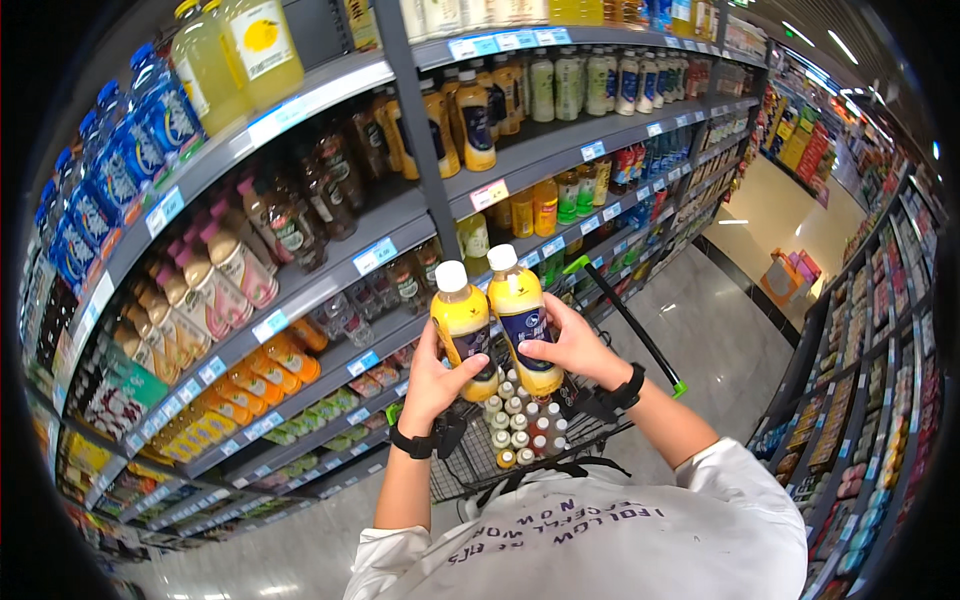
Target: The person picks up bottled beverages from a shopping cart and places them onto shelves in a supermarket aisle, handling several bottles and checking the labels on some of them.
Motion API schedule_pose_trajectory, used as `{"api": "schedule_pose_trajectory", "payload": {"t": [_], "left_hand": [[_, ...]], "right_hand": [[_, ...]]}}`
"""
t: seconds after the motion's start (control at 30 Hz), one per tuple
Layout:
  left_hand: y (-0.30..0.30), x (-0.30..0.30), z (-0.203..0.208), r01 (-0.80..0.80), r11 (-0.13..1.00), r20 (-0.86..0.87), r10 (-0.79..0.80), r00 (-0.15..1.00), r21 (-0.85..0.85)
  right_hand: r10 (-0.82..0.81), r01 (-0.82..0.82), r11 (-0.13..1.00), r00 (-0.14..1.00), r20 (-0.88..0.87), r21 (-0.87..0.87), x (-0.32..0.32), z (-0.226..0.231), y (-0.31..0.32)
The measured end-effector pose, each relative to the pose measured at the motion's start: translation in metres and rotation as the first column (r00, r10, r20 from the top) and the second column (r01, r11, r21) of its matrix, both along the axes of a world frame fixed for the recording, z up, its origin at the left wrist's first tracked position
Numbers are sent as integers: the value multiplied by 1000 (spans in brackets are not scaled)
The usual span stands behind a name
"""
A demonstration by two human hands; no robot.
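Note:
Two yellow drink bottles with white caps and dark blue labels are held upright side by side in front of me. My left hand (441,373) wraps round the left bottle (463,312), its thumb across the label. Around the right bottle (523,322) my right hand (574,343) is closed, thumb also on the front. The bottles nearly touch each other. Below them stands a wire shopping cart (470,462) with several capped bottles (515,425) inside. Similar yellow bottles (475,122) line the shelf ahead.
Tall drink shelves (330,240) run along the left and ahead, with price tags on their edges. The cart's black handle bar (632,325) with green ends slants to the right. Another stocked shelf (860,430) borders the aisle floor (715,320) at right.

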State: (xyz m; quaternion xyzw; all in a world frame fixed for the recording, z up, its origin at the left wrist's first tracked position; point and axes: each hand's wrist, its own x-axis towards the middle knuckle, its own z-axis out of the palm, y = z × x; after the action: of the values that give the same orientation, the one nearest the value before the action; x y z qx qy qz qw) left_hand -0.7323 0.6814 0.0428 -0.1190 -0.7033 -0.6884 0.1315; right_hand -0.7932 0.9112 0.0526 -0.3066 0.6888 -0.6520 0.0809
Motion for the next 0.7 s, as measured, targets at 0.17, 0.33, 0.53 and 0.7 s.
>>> {"api": "schedule_pose_trajectory", "payload": {"t": [0.17,0.33,0.53,0.7], "left_hand": [[21,-49,32,-97,950,-87,74,993,-297],[58,-105,78,-323,898,-308,230,923,-299],[97,-221,126,-560,791,-485,400,778,-247],[135,-338,125,-697,634,-547,472,692,-335]], "right_hand": [[-51,80,986,980,-191,144,-49,25,46],[-153,210,975,877,-455,77,-119,70,81],[-290,260,957,802,-522,-132,-258,99,89],[-396,444,895,731,-556,-55,-361,98,82]]}}
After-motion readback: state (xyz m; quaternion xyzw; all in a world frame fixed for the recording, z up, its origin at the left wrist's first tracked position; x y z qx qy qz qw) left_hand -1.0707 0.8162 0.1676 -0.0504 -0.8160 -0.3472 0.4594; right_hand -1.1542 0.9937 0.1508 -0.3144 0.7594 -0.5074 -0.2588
